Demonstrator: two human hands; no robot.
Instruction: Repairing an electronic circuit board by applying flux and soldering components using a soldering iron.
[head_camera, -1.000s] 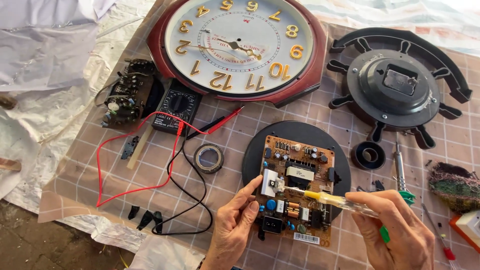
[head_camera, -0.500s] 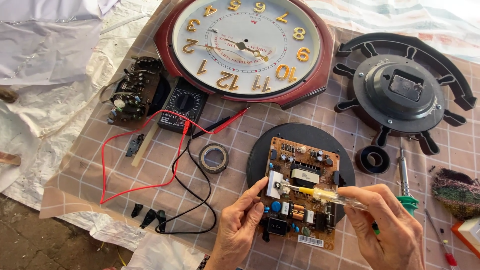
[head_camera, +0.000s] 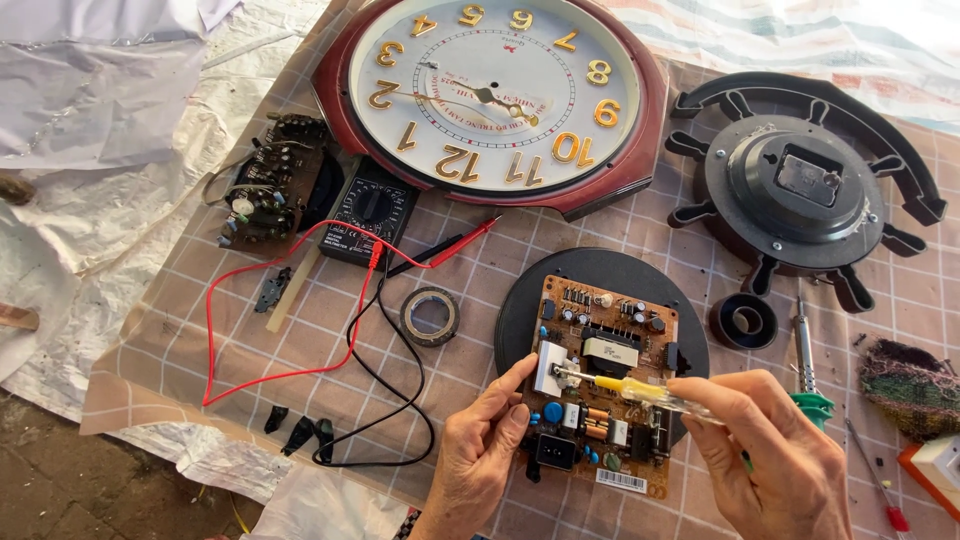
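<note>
— What have you got there, counted out?

— One circuit board (head_camera: 605, 385) lying on one black round plate (head_camera: 520, 310), just ahead of both my hands. My left hand (head_camera: 480, 460) pinches the board's near-left edge between thumb and forefinger. My right hand (head_camera: 770, 455) is closed round one screwdriver (head_camera: 640, 390) with a clear yellow handle.

— Which way does it point?

— Its long axis runs almost level across the board, tip to the left, touching beside the white block above my left thumb.

— And farther out?

— Two clocks: one wall clock (head_camera: 500, 95) face up, one black clock back (head_camera: 800, 190). One multimeter (head_camera: 370, 215), two tape rolls (head_camera: 430, 317), one soldering iron (head_camera: 805, 355) right of my right hand.
</note>
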